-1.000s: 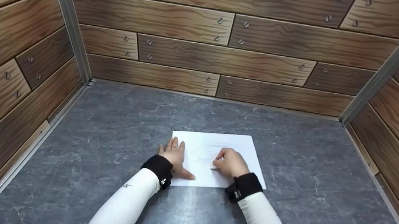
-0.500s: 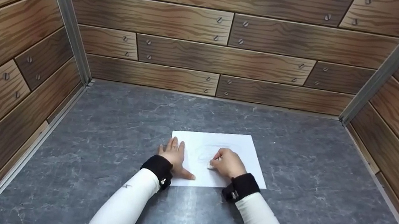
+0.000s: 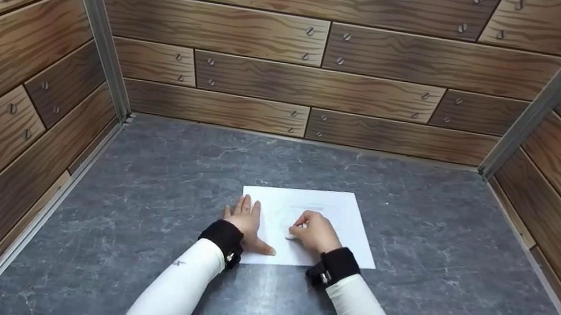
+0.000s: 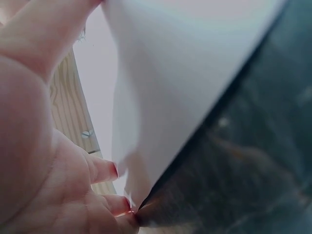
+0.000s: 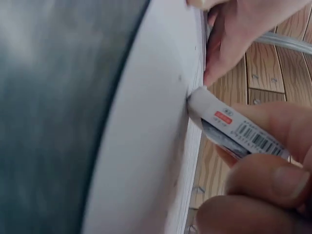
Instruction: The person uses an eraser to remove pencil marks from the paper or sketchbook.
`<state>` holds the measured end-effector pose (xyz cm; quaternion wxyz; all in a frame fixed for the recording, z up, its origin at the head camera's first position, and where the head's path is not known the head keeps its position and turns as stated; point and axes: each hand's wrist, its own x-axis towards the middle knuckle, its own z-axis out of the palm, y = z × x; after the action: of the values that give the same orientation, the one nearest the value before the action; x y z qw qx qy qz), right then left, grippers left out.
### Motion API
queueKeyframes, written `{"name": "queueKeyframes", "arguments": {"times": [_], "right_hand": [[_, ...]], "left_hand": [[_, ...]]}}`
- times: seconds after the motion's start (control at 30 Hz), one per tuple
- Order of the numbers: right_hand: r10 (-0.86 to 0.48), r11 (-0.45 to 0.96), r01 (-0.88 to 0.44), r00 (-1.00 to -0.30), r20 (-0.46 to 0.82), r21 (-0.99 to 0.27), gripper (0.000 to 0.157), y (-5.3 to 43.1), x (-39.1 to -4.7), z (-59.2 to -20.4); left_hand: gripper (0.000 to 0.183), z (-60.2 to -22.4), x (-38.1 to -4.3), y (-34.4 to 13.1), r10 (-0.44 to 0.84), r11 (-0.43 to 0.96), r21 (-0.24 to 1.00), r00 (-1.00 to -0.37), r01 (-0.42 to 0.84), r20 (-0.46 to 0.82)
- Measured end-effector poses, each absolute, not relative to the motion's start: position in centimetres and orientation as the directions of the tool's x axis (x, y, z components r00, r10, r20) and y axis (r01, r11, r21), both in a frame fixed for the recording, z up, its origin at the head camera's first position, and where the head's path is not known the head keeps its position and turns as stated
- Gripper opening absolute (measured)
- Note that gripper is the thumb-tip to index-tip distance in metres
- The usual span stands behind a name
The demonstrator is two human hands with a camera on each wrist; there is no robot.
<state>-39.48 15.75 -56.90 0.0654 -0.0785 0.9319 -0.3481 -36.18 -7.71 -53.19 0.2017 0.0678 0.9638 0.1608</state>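
A white sheet of paper [image 3: 356, 241] lies on the grey surface, with faint grey pencil lines [image 3: 306, 207] near its upper middle. My left hand [image 3: 245, 224] rests flat on the sheet's left edge, fingers spread and thumb stretched out toward the bottom. Over the middle of the paper, my right hand [image 3: 318, 234] pinches a white eraser [image 5: 239, 127] between thumb and fingers. The eraser's sleeve carries a barcode and a small red label in the right wrist view. It is tilted, its bare end against the paper, with small dark crumbs scattered nearby.
The grey marbled tabletop [image 3: 193, 168] extends around the paper. Wood-patterned panels [image 3: 247, 76] wall it in at the back, left and right, with metal strips at the corners. Black bands [image 3: 221, 235] circle both wrists.
My right hand has slid left and slightly toward me across the paper with the eraser. The grey lines in the middle look fainter. The left hand stays in place.
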Motion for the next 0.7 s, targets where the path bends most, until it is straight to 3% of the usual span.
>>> {"name": "queueKeyframes", "arguments": {"times": [0.2, 0.47, 0.7], "right_hand": [[-0.098, 0.793, -0.067, -0.995, -0.018, -0.605, 0.021, 16.9, -39.7, -57.4], [-0.243, 0.734, -0.159, -0.969, -0.036, -0.661, 0.016, 15.0, -39.3, -58.0], [-0.123, 0.776, -0.083, -0.992, -0.021, -0.626, 0.019, 17.2, -39.7, -57.4]], "left_hand": [[0.145, -53.1, -36.0, -7.8, 0.195, 0.939, 0.339, -0.907, 0.062, -0.372], [0.144, -53.2, -35.8, -7.8, 0.190, 0.944, 0.323, -0.917, 0.073, -0.350], [0.143, -53.5, -36.2, -7.8, 0.190, 0.942, 0.330, -0.913, 0.065, -0.361]]}}
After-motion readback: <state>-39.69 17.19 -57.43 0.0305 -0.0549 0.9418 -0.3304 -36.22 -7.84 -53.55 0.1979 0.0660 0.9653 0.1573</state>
